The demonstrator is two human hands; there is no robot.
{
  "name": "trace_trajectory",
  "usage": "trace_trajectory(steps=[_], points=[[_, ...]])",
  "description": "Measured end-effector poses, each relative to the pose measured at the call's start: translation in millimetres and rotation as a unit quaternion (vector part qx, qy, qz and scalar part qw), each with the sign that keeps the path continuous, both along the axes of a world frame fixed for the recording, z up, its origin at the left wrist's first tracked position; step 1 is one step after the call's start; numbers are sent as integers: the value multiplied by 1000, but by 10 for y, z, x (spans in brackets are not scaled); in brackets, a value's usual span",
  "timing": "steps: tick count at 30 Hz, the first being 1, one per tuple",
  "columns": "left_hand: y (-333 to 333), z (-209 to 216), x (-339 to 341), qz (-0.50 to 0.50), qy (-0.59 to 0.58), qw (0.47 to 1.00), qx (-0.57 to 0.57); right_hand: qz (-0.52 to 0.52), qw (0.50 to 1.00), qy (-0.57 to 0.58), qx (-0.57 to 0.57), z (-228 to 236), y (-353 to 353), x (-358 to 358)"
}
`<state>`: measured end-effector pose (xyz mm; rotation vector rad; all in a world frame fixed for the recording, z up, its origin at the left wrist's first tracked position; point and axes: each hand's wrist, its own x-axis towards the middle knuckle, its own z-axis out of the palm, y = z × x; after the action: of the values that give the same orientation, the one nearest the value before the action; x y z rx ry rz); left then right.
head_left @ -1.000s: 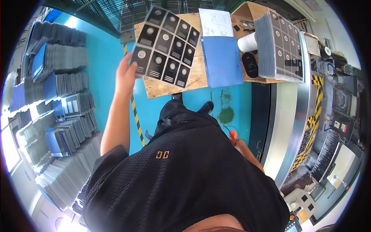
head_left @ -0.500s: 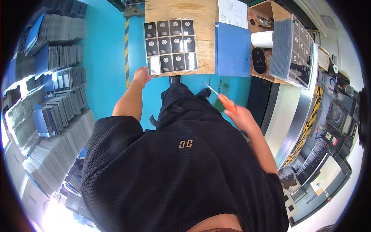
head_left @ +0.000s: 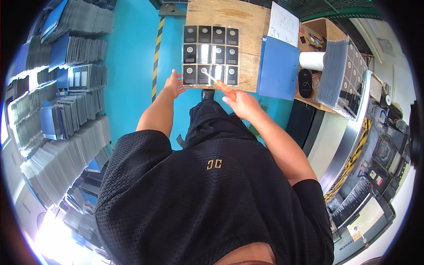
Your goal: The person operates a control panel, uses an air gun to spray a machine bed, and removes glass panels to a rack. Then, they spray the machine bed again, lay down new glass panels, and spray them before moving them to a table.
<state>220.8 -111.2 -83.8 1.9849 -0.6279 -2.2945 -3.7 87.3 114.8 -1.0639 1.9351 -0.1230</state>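
Observation:
A glossy sheet of black card panels, each with a pale round mark, lies near the left front of the wooden table. Gripped in my right hand is an orange-handled tool with a slim metal shaft. Its tip lies over the round mark of a bottom-row panel; whether it touches cannot be made out. At the sheet's lower left corner, my left hand is open, fingers apart and close to the edge.
Right of the sheet lie a blue folder and a paper with drawings. A wooden box holds small tools beside a white roll, a black oval object and a stack of panels. Stacked sheets fill the left side.
My right hand has brought the orange-handled tool left and forward, from beyond the table's front edge to over the sheet. My left hand stays by the sheet's corner. The whole view has shifted slightly.

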Motion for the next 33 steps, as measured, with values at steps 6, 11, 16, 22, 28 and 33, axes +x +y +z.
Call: trace_trajectory(steps=[6, 11, 16, 22, 28, 33], points=[[4, 26, 8, -14, -4, 1000, 6, -76, 996, 27, 29, -221, 63, -251], [-15, -15, -23, -35, 9, 999, 2, -168, 982, 59, 59, -784, 483, -766], [18, 22, -7, -35, -1, 999, -6, -313, 943, -24, 114, -557, 179, -683], [18, 5, 37, -30, 12, 999, -1, -61, 998, -1, 6, -475, -209, -176], [31, -41, 31, -40, 11, 999, -6, -23, 992, -28, -118, -407, 25, -7], [9, -128, 71, -47, 7, 999, -16, -6, 990, -2, 140, 200, 662, -127]])
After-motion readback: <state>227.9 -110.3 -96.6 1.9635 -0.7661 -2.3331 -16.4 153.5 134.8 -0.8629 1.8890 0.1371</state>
